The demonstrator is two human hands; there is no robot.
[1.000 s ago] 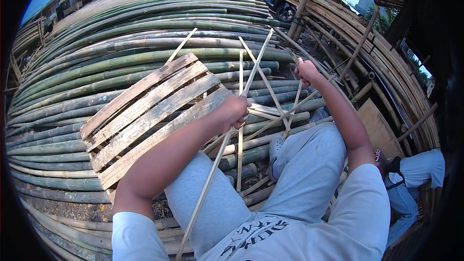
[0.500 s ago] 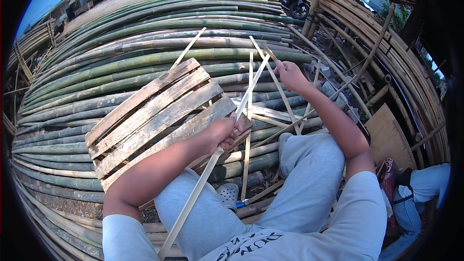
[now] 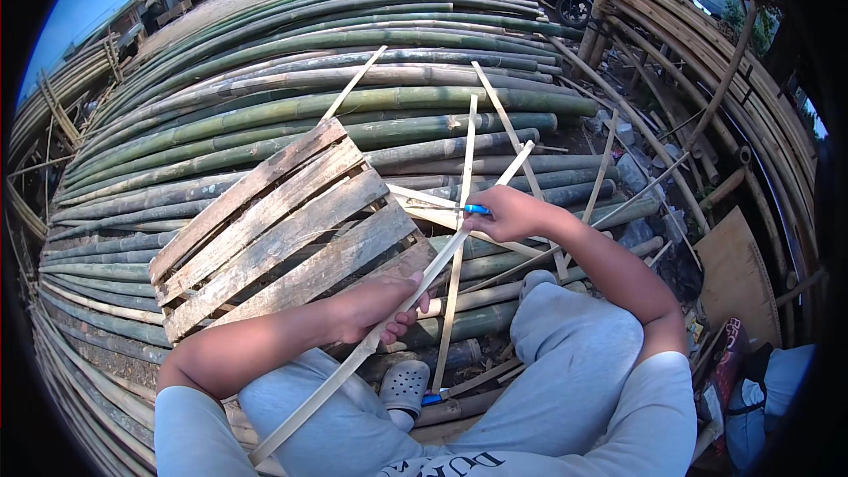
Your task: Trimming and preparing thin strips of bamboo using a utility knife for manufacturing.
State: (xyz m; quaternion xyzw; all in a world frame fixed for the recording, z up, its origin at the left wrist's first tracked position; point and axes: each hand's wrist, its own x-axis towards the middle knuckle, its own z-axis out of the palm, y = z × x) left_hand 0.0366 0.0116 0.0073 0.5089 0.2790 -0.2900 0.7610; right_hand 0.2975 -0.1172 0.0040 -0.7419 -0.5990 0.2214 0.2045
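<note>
A weathered wooden pallet [image 3: 283, 230] lies tilted on a wide bed of green bamboo poles [image 3: 291, 106] at the left. Just right of its near corner, the left hand [image 3: 375, 309] is clenched around a long split bamboo strip [image 3: 424, 278] that runs from the near left, beside the knee, up toward the far right. Beyond it several more thin strips [image 3: 464, 203] cross each other. The right hand [image 3: 508, 214] is closed on a blue-handled tool [image 3: 477, 209], set against the long strip. At the far right leans a brown board [image 3: 738, 278].
</note>
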